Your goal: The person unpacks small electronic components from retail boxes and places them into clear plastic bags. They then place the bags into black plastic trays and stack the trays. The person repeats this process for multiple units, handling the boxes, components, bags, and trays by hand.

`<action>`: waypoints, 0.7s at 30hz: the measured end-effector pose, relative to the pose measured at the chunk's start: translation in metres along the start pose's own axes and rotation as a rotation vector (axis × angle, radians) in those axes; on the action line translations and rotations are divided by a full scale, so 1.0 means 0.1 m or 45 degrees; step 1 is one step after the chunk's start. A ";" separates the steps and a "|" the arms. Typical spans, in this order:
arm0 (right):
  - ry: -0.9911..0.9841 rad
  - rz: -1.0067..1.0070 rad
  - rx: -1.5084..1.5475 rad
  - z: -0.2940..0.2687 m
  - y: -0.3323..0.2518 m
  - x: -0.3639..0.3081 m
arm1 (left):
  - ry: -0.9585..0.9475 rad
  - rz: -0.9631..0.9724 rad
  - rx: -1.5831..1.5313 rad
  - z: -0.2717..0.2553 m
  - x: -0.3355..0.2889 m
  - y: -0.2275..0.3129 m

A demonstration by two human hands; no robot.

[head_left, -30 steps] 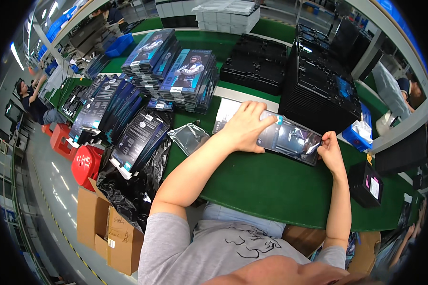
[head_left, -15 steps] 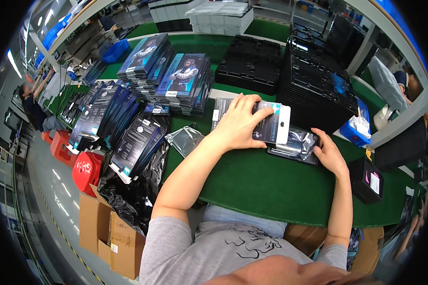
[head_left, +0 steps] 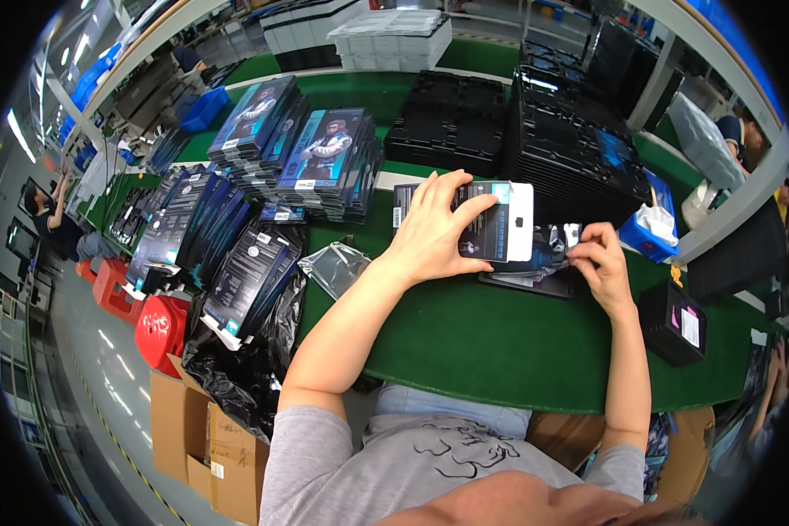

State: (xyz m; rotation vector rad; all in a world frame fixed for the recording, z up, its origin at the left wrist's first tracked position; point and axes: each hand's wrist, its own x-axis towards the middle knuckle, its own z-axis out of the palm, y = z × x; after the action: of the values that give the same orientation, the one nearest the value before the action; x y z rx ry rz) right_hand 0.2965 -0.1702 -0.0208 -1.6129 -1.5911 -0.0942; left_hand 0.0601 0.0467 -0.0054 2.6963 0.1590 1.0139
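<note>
My left hand (head_left: 434, 235) is closed across a flat dark printed box (head_left: 493, 230) with a white hang-tab flap at its right end. Beside that flap, my right hand (head_left: 607, 270) pinches the right end of a shiny, dark, plastic-wrapped packet (head_left: 545, 251). The packet's left end is hidden behind the box, so I cannot tell whether it is inside. Under the packet, a flat black piece (head_left: 535, 285) lies on the green table (head_left: 473, 351). A crumpled clear plastic bag (head_left: 335, 268) rests left of the box, near my left forearm.
Stacks of printed boxes (head_left: 324, 153) stand back left, with more leaning boxes (head_left: 250, 272) by black plastic sheeting (head_left: 228, 373). Tall stacks of black trays (head_left: 579, 145) rise behind. At right are a blue bin (head_left: 650, 235) and a black box (head_left: 672, 324). Other people work nearby.
My right hand has risen slightly and gone from resting at the packet's edge to pinching its end. The packet's right end is now lifted. My left hand keeps its grip on the box.
</note>
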 end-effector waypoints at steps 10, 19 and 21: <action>0.083 0.303 0.528 0.02 0.01 -0.05 | 0.234 0.012 -0.387 0.00 0.04 -0.13; -0.308 0.329 0.460 -0.01 -0.03 -0.03 | 0.159 0.110 -0.160 0.08 0.01 0.00; -0.348 0.418 0.647 0.05 -0.14 -0.01 | 0.118 0.191 -0.142 0.13 0.02 0.09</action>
State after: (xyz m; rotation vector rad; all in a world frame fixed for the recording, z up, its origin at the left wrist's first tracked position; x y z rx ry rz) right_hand 0.2818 -0.1703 -0.0182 -1.4901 -1.3730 0.6769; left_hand 0.0707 0.0359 -0.0114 2.5927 -0.0820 1.1556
